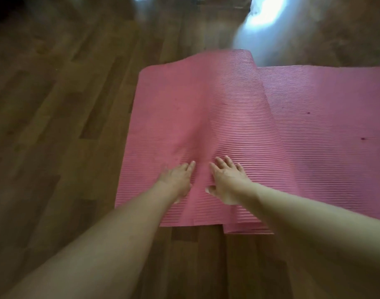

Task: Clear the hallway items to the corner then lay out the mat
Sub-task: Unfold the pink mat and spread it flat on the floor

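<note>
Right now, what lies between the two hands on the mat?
Only a narrow strip of the pink mat itself lies between the left hand and the right hand; nothing else sits there. The head view shows it.

Single head-worn wide-angle view, faced forward and steeply down, sat close above the mat and the wooden floor around it
</note>
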